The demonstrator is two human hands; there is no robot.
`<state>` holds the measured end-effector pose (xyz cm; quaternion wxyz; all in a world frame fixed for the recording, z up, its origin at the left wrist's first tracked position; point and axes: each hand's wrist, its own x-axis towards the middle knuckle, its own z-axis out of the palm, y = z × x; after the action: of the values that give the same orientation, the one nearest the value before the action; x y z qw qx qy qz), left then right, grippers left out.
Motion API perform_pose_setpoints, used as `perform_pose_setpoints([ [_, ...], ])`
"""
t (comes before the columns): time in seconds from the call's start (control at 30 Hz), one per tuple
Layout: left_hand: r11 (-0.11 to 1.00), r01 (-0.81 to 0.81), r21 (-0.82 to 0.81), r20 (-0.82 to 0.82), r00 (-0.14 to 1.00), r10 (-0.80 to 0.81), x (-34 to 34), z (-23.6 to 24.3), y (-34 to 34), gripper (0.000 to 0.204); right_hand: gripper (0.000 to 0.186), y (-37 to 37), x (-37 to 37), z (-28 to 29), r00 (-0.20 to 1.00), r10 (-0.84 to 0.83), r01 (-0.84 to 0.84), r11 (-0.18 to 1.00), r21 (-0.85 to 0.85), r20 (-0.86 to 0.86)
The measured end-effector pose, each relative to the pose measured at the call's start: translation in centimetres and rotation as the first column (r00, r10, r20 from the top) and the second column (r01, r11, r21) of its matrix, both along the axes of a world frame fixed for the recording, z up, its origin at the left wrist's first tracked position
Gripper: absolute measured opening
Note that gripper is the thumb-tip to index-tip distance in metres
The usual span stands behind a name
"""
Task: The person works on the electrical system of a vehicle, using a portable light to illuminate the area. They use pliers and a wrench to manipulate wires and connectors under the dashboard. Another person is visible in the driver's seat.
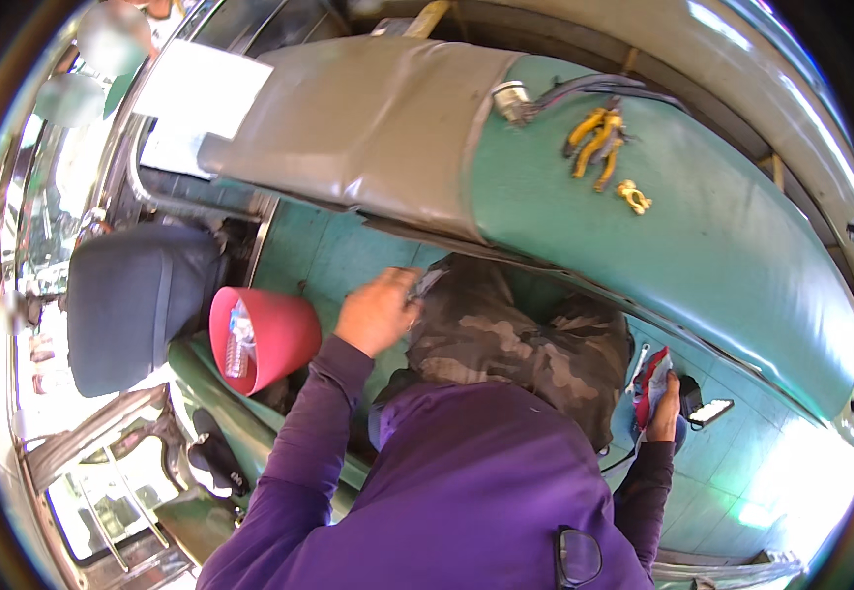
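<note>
My left hand is at my left knee, fingers curled by a small dark grey item I cannot make out, against my camouflage trousers. My right hand grips a red and grey item, possibly cloth or a glove, low beside my right leg. Close to it lie a silver wrench-like tool and a black device with a lit panel on the turquoise floor.
A padded bench crosses ahead, bearing pliers, a brass clamp, a metal cylinder and cables. To my left are a pink bucket with plastic bottles and a black seat back.
</note>
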<state>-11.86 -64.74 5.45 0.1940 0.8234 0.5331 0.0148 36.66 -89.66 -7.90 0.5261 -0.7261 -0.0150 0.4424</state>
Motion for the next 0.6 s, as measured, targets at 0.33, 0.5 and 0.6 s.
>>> perform_pose_setpoints([
  [0.33,0.823,-0.428,-0.373,-0.451,0.859,0.242,-12.8,-7.6,-1.5,0.058,0.057,2.0,3.3,-5.5,0.957,0.191,-0.152,0.972,-0.182,0.220],
  [0.5,0.810,-0.365,-0.458,-0.376,0.906,0.195,-9.4,-9.0,-0.2,0.056,0.075,2.0,2.3,-3.1,0.774,0.457,-0.255,0.859,-0.444,0.439],
  [0.6,0.858,-0.314,-0.405,-0.306,0.932,0.197,-7.9,-9.0,1.0,0.055,0.071,1.6,1.5,-1.8,0.818,0.384,-0.254,0.909,-0.331,0.429],
])
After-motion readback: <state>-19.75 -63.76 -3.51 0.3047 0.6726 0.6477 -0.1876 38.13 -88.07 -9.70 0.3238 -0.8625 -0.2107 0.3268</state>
